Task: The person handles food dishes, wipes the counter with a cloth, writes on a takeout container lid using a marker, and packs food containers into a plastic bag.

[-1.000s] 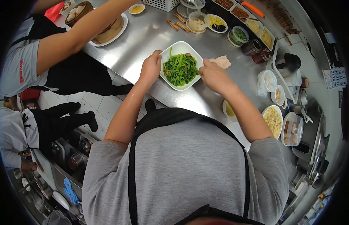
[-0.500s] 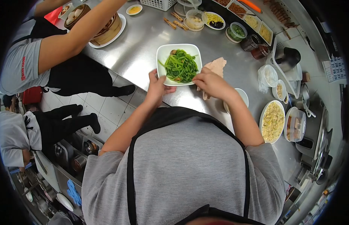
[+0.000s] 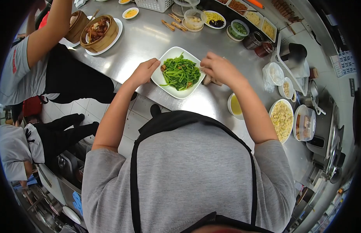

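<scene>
A square white bowl (image 3: 172, 92) full of cooked green vegetables (image 3: 181, 72) with a few brown pieces is at the steel counter's near edge, one corner toward me. My left hand (image 3: 144, 72) grips its left corner, thumb and fingers on the rim. On the opposite side, my right hand (image 3: 220, 70) has its fingers bent at the right corner, with a pinkish cloth (image 3: 212, 80) partly hidden beneath. Whether that hand pinches the rim or the cloth is hard to tell. A bowl of yellowish liquid (image 3: 236, 106) sits beside my right forearm.
A co-worker (image 3: 33, 58) stands at the left near a bamboo steamer (image 3: 97, 46) on a white plate. Farther back are small bowls and a white basket (image 3: 157, 4). On the right stand a dish of yellow food (image 3: 282, 120) and a clear container (image 3: 304, 126). Another person is lower left.
The bowl has turned corner-first and shifted slightly left and down. My left hand moved from its lower edge to the left corner. The co-worker's arm drew back left, uncovering the steamer.
</scene>
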Tool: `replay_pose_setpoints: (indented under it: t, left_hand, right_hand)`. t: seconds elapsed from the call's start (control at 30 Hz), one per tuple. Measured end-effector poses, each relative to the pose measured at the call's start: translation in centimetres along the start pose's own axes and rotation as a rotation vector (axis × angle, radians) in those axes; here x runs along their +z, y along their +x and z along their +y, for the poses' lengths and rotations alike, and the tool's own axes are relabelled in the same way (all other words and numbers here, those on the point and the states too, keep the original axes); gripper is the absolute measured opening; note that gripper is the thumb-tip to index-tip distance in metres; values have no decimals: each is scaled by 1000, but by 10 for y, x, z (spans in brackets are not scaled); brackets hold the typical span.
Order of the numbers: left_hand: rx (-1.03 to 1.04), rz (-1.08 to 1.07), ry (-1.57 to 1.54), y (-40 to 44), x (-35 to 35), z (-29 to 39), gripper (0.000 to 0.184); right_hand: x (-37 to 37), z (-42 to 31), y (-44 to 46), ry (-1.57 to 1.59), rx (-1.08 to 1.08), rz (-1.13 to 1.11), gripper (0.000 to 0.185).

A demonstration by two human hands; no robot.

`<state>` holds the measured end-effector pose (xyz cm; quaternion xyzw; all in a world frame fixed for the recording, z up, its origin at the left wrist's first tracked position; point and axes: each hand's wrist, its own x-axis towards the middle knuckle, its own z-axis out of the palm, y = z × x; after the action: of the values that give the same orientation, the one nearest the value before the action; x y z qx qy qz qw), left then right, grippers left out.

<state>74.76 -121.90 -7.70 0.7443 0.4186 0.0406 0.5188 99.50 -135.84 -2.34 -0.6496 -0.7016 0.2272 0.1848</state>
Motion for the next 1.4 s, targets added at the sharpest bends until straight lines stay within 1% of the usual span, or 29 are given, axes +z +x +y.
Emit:
replay_pose_setpoints:
  t: [0.07,0.1,0.13,0.2,0.23,0.37,0.43,0.5,0.53,0.6,0.67,0.7,0.77,0.8,0.87,0.9,0.97,1.03,1.07,1.1,1.13,1.17,1.2,1.23,1.27,1.3,1.33,1.37,1.4]
  left_hand:
    - [-1,-4,53,-1,1,2,35]
    - [-1,67,45,-4,5,4,33]
    - [-2,137,36,-7,9,5,32]
    - [-47,166,9,-14,16,12,31]
    - [-91,193,-15,-19,19,13,30]
    - [-155,156,-130,-28,30,11,29]
    - [-180,114,-317,-31,38,4,29]
    - [-202,95,-390,-36,43,4,29]
    - [-224,77,-465,-39,45,4,29]
    - [-224,39,-497,-45,49,4,30]
    - [-257,53,-664,-53,58,5,30]
    - [-261,15,-683,-55,60,2,32]
    - [-271,24,-731,-62,68,7,34]
    - [-282,38,-779,-66,72,8,35]
    - [-276,29,-828,-69,79,7,35]
    - [-256,19,-832,-70,80,6,35]
    - [-229,11,-835,-68,76,6,34]
    - [-140,-39,-611,-61,62,0,32]
    - [-142,-34,-613,-58,54,-1,32]
    - [-115,-23,-491,-53,44,-1,31]
    - [-84,-13,-367,-47,35,0,31]
    - [-81,-12,-366,-41,29,2,31]
    - [-37,50,-209,-36,24,3,30]
    - [7,113,-50,-31,19,4,29]
    - [9,117,-48,-24,15,0,29]
    - [96,174,83,-17,14,-5,29]
    - [184,229,214,-11,13,-7,28]
    - [187,227,214,-9,13,-5,28]
    - [180,223,197,-8,13,-3,28]
  right_hand:
    - [10,-2,-4,-211,24,-57,15]
    - [14,-7,-11,-239,-18,1,14]
    - [18,-14,-17,-236,-18,-4,14]
    - [26,-28,-28,-252,63,-27,17]
    - [31,-35,-33,-242,4,21,17]
    - [47,-56,-35,-327,95,-31,16]
    - [55,-57,-32,-327,121,-77,17]
    - [61,-56,-29,-330,138,-122,19]
    - [63,-56,-29,-308,127,-135,21]
    - [66,-58,-28,-287,117,-148,22]
    - [67,-61,-26,-212,166,-208,23]
    - [69,-61,-26,-213,168,-206,23]
    - [76,-63,-28,-179,85,-167,23]
    - [77,-66,-26,-181,85,-168,23]
    - [78,-68,-23,-7,70,-147,22]
    - [75,-66,-23,-7,68,-147,22]
    - [61,-50,-22,250,28,-271,22]
    - [27,-29,-22,324,77,-265,21]
    - [8,-18,-20,312,135,-229,19]
    - [-10,-7,-18,301,195,-188,18]
    - [-25,1,-17,183,201,-64,17]
    - [-38,9,-15,66,208,60,17]
    - [-48,19,-12,66,207,61,17]
    - [-56,28,-6,-18,209,141,17]
    - [-62,35,0,-102,210,223,18]
    - [-60,37,8,-103,208,226,18]
    - [-53,37,17,-75,57,231,17]
    - [-44,37,24,-46,-92,233,15]
    - [-30,36,33,-45,-156,243,13]
